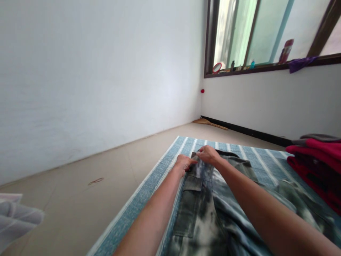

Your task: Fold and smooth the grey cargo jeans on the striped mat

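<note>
Head view: a pair of tie-dyed grey and white cargo trousers (202, 213) is seen laid lengthwise on a blue and white striped mat (149, 188), with its far end close to the mat's far edge and its near part running out at the bottom of the frame. The left hand (183, 164) is pressed on the trousers' far end near the mat's left edge, fingers curled down onto the cloth (whether a fold is pinched under them cannot be told). The right hand (209, 154) is placed just beside it, touching the same far hem, fingers bent and closed lightly on the fabric's edge. A flap pocket (193, 183) is shown on the left leg, just below the left wrist. A stack of red folded clothes (317, 167) is set at the mat's right edge, well apart from the hands. On the window sill (255, 67) small bottles and a red round object are lined up; no writing or label can be read anywhere.
</note>
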Demonstrator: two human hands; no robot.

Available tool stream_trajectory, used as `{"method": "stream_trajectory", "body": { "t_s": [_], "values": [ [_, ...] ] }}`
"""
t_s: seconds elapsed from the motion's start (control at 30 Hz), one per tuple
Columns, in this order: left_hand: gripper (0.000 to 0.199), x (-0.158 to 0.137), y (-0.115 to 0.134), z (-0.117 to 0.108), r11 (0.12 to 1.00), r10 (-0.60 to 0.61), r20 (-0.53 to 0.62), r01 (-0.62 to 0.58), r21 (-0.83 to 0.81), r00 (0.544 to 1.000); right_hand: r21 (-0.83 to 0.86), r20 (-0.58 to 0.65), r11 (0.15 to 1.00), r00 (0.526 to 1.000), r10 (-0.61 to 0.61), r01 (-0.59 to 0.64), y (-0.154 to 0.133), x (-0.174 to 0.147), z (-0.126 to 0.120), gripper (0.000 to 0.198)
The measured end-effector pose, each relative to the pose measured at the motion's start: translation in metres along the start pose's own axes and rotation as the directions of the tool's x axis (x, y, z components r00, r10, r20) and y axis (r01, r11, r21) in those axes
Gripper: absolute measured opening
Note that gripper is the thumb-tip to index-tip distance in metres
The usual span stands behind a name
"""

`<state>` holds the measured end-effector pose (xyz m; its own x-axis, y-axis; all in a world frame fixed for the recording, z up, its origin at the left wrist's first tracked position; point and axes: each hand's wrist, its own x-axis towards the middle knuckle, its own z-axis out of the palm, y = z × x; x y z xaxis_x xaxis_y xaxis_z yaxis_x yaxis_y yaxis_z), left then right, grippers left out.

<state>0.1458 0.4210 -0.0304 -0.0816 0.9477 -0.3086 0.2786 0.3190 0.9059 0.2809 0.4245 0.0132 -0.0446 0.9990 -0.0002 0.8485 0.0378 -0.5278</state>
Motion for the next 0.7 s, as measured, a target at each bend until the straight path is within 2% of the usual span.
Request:
{"method": "stream_trajectory", "body": {
  "t_s": [0.13,0.3,0.47,0.7],
  "values": [
    [0.014,0.0,-0.005,0.003,0.999,0.017,-0.005,-0.017,-0.04,1.0,0.112,0.015,0.985,0.992,0.129,-0.129,0.003,0.034,0.019,0.024],
    [0.012,0.0,-0.008,0.005,0.994,0.016,0.005,-0.015,-0.108,1.0,0.301,0.096,0.922,0.969,0.227,-0.245,0.005,0.044,0.025,0.025],
    [0.018,0.001,-0.011,0.004,0.985,0.015,-0.001,-0.015,-0.174,1.0,0.402,0.171,0.861,0.949,0.265,-0.312,0.005,0.05,0.026,0.02],
    [0.027,0.003,-0.014,0.006,0.977,0.026,-0.007,-0.027,-0.212,1.0,0.458,0.224,0.819,0.936,0.272,-0.347,0.005,0.058,0.031,0.015]
  ]
}}
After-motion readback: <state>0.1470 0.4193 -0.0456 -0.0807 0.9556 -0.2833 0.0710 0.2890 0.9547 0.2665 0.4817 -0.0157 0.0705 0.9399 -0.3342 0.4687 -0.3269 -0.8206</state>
